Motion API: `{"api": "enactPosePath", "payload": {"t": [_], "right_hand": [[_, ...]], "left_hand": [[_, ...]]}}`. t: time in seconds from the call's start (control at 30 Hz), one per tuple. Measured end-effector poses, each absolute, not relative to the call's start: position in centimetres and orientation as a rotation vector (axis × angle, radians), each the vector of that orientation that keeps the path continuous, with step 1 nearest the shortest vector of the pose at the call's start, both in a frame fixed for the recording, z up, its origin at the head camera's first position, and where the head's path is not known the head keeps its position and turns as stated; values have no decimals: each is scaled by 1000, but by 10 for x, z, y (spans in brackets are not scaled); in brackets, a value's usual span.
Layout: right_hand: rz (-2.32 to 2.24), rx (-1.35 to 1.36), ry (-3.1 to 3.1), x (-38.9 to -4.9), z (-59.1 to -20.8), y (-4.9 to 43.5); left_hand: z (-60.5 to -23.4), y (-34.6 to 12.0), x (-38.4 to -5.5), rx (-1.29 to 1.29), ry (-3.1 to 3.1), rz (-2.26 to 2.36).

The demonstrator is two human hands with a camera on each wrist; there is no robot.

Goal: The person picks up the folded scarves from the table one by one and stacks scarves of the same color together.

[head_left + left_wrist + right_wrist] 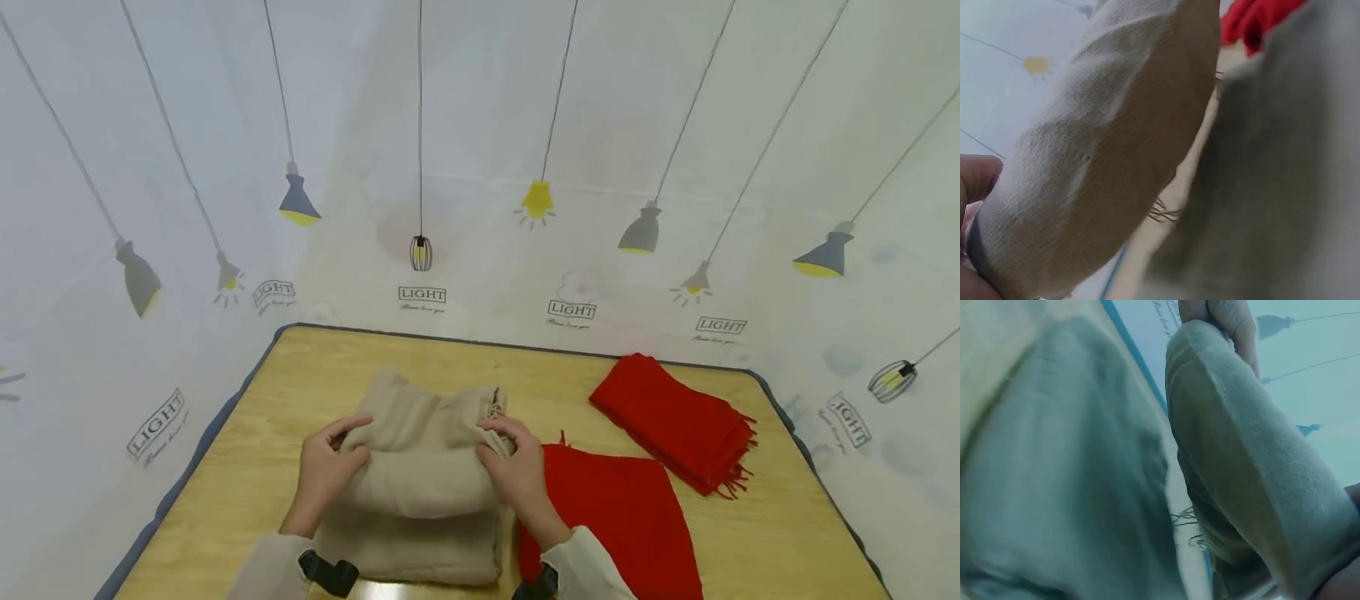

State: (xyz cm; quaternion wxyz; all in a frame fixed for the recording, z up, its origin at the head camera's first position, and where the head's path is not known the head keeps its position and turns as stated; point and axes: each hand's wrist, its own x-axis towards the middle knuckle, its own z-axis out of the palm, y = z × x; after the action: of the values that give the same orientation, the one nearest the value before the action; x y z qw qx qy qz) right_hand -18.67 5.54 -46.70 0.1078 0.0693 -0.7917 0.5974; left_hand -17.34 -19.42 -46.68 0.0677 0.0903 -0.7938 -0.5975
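Note:
A beige fringed scarf (423, 483) lies in thick folds at the front middle of the table. My left hand (327, 468) pinches the left side of its upper fold, thumb toward me. On the opposite side my right hand (516, 471) pinches the same fold, close to a bit of fringe (495, 404). Between both hands the fold is lifted and bulges over the lower layer (420, 546). In the left wrist view the raised roll (1097, 144) stands apart from the lower cloth, with fringe strands in the gap. The right wrist view has fingers (1225, 319) at the roll's far end.
One red scarf (615, 508) lies spread flat right of the beige one, partly under my right forearm. Another red scarf (667, 421), folded and fringed, rests at the back right. A wooden table (315, 375) with a dark edge meets a lamp-printed white sheet (480, 150).

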Motion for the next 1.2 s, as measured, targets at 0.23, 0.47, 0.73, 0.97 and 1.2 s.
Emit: {"api": "enactPosePath", "payload": {"t": [0.23, 0.47, 0.73, 0.97, 1.2], "right_hand": [[1659, 176, -2339, -171, -492, 48], [1676, 168, -2389, -163, -513, 46], [1627, 131, -2646, -164, -536, 53], [1581, 146, -2658, -159, -544, 53], [1534, 180, -2633, -157, -544, 47]], "left_hand": [[-488, -197, -159, 382, -2387, -1800], [-511, -203, -150, 505, -2424, -1779], [-535, -209, -143, 589, -2561, -1561], [-536, -204, -150, 526, -2678, -1476], [-533, -208, -157, 523, -2723, -1522]]}}
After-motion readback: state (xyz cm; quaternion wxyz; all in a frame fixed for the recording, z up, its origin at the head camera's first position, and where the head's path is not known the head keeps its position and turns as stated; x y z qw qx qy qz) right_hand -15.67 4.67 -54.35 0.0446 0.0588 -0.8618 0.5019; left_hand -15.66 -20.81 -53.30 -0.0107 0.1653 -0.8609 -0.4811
